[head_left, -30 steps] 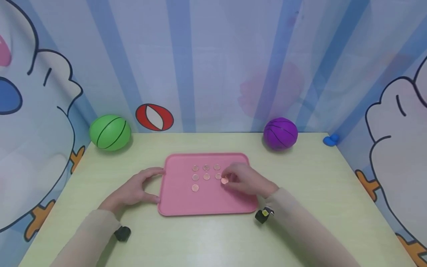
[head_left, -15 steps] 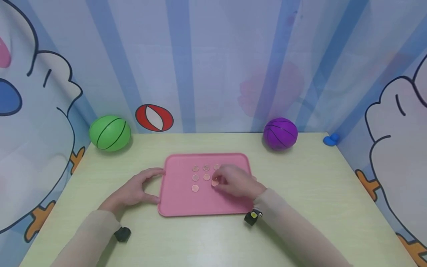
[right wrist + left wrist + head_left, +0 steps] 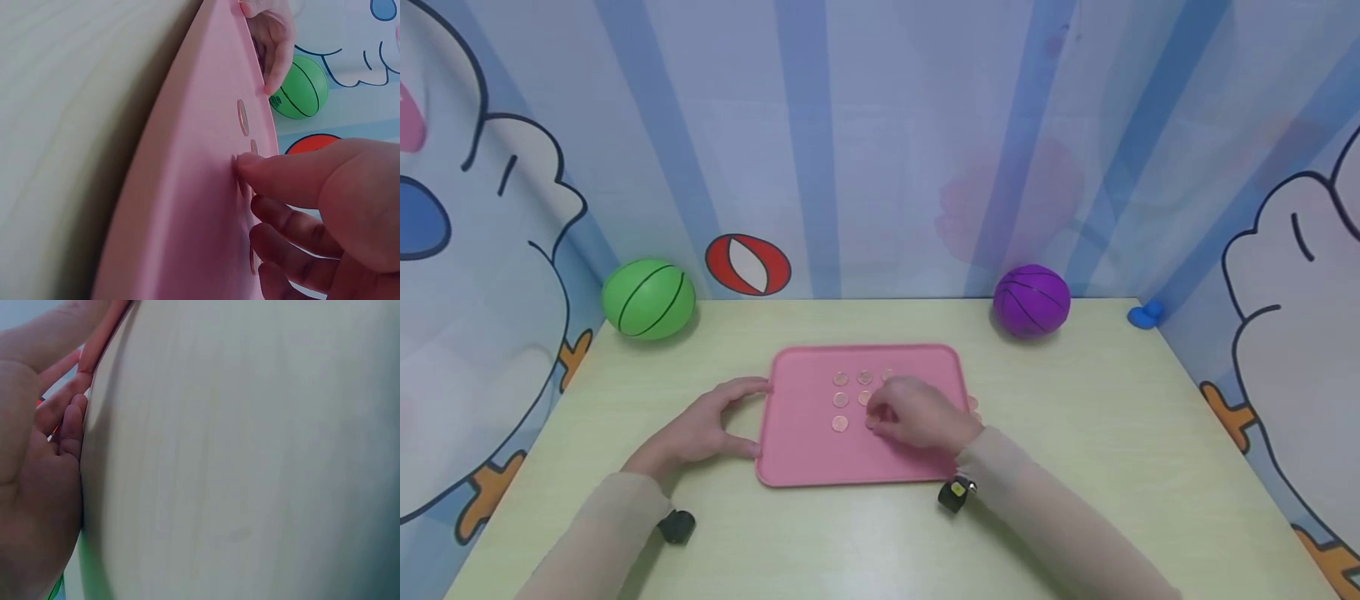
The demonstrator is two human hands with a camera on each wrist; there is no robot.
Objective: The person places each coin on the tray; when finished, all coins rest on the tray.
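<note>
A pink tray (image 3: 805, 458) lies on the table, bearing several copper-coloured coins (image 3: 840, 400) in rows. My right hand (image 3: 921, 414) is low over the tray's middle, pinching one coin (image 3: 871, 422) between thumb and fingertips beside the front-left coin (image 3: 839, 424). In the right wrist view the thumb (image 3: 281, 172) presses that coin at the tray surface; the hand covers part of the rows. My left hand (image 3: 703, 425) rests at the tray's left edge, thumb and fingers spread apart and touching the rim. The left wrist view shows its fingers (image 3: 72, 428) along the table.
More coins (image 3: 972, 402) show partly on the table just beyond the tray's right edge, behind the right hand. At the back stand a green ball (image 3: 649, 298) and a purple ball (image 3: 1032, 301). A small blue object (image 3: 1145, 315) sits at the far right corner, before a patterned curtain.
With the coin, my right hand has moved left and slightly toward me, from the right of the second row to the front row. My left hand and the tray have stayed put.
</note>
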